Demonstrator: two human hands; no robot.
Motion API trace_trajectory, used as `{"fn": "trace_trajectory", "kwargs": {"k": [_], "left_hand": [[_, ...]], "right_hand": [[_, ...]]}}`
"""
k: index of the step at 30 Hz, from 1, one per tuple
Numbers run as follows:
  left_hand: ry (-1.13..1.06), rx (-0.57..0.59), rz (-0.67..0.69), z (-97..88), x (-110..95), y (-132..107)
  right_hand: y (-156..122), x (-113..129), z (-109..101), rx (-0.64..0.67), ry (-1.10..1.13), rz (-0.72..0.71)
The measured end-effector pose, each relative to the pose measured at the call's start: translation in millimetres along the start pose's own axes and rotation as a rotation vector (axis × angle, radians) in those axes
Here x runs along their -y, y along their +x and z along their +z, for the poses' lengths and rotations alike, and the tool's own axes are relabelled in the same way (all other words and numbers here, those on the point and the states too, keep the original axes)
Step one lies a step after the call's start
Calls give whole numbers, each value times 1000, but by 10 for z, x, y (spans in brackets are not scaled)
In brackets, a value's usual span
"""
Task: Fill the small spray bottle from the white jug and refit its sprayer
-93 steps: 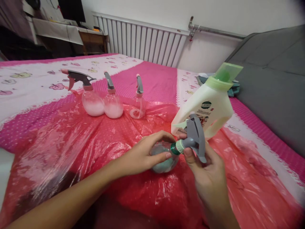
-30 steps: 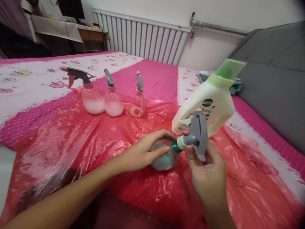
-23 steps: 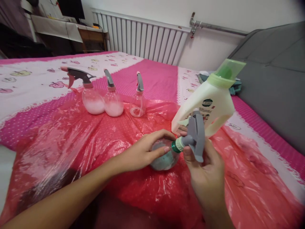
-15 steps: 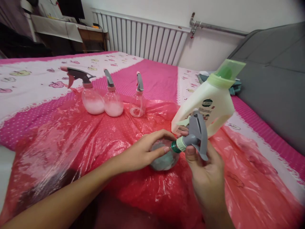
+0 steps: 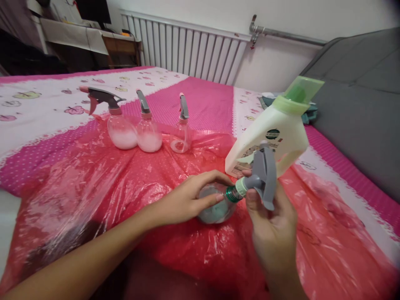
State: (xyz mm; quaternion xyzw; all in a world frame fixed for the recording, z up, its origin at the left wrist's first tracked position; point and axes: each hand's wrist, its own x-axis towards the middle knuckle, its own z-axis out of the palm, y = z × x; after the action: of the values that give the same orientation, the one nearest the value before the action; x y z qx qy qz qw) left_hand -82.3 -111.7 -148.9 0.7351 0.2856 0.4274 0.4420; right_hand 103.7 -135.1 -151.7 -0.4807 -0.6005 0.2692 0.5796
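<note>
A clear round spray bottle with a green threaded neck lies tilted on the red plastic sheet, its neck toward the right. My left hand is closed around its body, thumb near the neck. The grey trigger spray head has a pale green collar, which sits at the end of the neck with green threads showing below it. My right hand grips this spray head, thumb beside the collar; some of its fingers are hidden behind. Just behind leans a large cream detergent bottle with a green cap.
Three spray bottles with pink collars stand behind on the sheet: a left one and a middle one with whitish content, and a right one. Beyond the pink bedspread are a radiator and a grey headboard.
My right hand has shifted slightly right with the spray head, and more of the green threaded neck shows below the collar. The left hand stays on the bottle.
</note>
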Motion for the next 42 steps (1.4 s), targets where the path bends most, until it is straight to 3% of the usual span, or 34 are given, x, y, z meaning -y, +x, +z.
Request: {"fn": "trace_trajectory", "kwargs": {"k": [11, 27, 42], "left_hand": [[-9, 24, -11, 3, -16, -7], [15, 15, 16, 7, -7, -10], [-9, 17, 1, 4, -8, -5]], "right_hand": [[-16, 5, -12, 58, 16, -55], [15, 49, 15, -18, 46, -13], [4, 27, -12, 6, 1, -6]]}}
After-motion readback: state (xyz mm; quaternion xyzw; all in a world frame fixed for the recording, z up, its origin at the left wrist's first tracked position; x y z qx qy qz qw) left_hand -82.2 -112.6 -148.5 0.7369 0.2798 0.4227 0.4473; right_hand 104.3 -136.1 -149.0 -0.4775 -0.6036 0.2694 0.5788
